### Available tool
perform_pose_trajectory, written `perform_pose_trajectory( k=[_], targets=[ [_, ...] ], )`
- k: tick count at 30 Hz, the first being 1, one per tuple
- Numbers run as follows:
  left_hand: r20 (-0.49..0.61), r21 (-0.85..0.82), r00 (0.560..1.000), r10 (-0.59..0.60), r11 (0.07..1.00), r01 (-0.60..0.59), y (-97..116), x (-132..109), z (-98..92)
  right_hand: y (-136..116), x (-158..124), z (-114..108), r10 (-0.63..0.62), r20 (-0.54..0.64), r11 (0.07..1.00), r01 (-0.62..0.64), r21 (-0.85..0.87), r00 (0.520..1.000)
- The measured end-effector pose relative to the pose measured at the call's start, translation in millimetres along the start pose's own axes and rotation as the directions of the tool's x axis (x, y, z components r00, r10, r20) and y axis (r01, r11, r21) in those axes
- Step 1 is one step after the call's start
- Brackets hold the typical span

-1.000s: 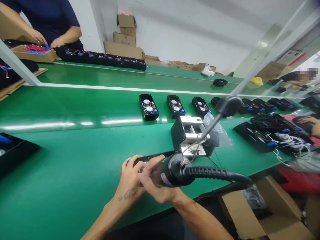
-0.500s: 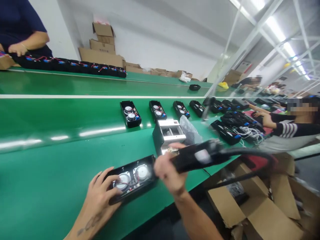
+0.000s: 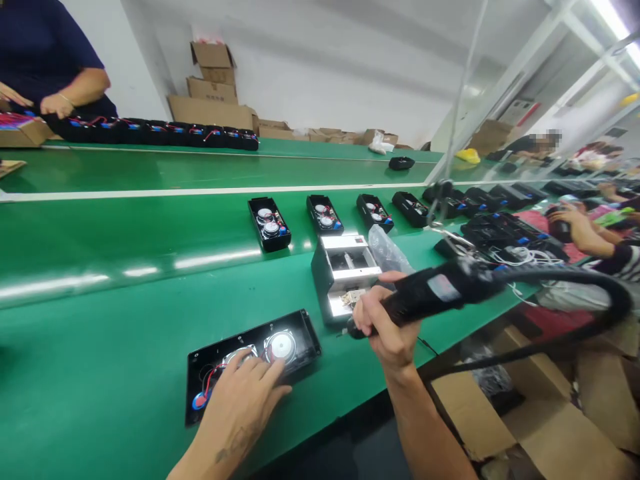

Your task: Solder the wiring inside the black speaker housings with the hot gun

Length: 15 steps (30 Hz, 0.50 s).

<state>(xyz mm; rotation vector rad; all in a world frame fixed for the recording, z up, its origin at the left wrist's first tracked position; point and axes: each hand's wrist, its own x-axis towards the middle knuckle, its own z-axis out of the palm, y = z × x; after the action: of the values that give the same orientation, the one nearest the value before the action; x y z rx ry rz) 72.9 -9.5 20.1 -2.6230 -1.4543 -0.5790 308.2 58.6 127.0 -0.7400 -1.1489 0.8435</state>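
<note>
The right hand (image 3: 385,327) has carried the corded driver (image 3: 433,293) off the black case (image 3: 260,340), and its tip now stands clear of the case, near the silver-and-black machine (image 3: 345,277). The left hand (image 3: 250,387) has shifted from the left end to the middle, fingers loosely across the speakers (image 3: 280,346), uncovering a blue part (image 3: 200,400) and red wires (image 3: 209,381).
</note>
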Motion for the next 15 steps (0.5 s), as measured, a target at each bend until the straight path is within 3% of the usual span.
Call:
perform_pose_trajectory(
  k=[3, 8, 15],
  targets=[
    [0.001, -0.027, 1.000, 0.010, 1.000, -0.010, 0, -5, 0.3, -2, -25, 21, 0.008, 0.051, 0.990, -0.015, 0.139, 0.999],
    [-0.009, -0.084, 1.000, 0.022, 0.996, -0.022, 1, -5, -5.8, 16, -48, 48, 0.047, 0.192, 0.980, -0.083, 0.180, 0.980],
    [0.039, -0.122, 0.999, -0.006, 0.993, 0.010, 1, -4, -6.7, 28, -51, 57, 0.037, 0.212, 0.973, -0.084, 0.216, 0.977]
  ],
)
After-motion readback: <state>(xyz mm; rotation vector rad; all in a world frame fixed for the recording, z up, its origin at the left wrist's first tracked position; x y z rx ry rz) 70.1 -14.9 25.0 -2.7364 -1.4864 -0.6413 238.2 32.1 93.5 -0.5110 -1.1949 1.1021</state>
